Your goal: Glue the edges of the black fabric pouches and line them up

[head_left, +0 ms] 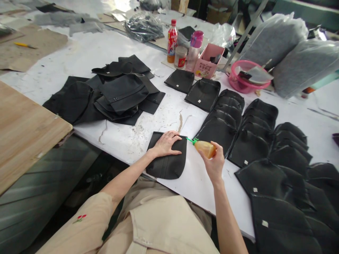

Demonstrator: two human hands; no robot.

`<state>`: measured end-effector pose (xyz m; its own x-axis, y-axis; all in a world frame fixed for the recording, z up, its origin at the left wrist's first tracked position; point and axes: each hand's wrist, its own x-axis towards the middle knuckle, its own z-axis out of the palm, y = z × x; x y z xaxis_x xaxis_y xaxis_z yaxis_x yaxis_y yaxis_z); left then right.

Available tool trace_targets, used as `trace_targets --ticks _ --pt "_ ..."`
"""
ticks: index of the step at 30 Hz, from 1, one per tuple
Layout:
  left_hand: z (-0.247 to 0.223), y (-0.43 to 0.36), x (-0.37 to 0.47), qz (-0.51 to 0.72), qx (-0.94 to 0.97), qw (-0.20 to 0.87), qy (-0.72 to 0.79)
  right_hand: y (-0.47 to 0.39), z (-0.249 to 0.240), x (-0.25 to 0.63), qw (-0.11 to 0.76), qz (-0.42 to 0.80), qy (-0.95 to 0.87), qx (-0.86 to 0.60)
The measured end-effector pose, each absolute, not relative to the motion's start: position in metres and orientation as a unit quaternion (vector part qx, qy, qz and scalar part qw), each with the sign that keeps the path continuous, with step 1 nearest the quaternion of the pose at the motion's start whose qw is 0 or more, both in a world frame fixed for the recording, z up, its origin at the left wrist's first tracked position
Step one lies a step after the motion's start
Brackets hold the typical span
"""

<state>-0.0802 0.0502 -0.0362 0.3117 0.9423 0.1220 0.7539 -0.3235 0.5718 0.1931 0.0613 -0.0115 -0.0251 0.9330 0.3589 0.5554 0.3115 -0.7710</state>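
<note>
i had the left hand (165, 144) spread open on a rounded black leathery panel (172, 165), right hand (215, 162) gripping a green-nozzled amber squeeze bottle (204, 149).

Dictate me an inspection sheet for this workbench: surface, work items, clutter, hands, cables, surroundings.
Surface: white table, marked with dark smudges.
Work items: black piece before the person; loose black pile; overlapping black pieces at right.
Clutter: red-capped bottle, jar, pink box, pink basket.
Hands: left hand spread on the black piece; right hand grips a squeeze bottle, green nozzle near its corner, contact unclear.
Cables: nothing seen.
Surroundings: wooden board left, stuffed plastic bags beyond.
</note>
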Motion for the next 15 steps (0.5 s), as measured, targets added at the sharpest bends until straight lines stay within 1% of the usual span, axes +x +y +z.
trace_targets --ticks 7,15 --pt "-0.037 0.049 -0.081 0.239 0.781 0.21 0.537 0.061 0.008 0.195 0.399 0.168 -0.752 -0.497" --pt "-0.037 0.049 -0.081 0.243 0.779 0.212 0.537 0.068 0.002 0.19 0.41 0.168 -0.742 -0.504"
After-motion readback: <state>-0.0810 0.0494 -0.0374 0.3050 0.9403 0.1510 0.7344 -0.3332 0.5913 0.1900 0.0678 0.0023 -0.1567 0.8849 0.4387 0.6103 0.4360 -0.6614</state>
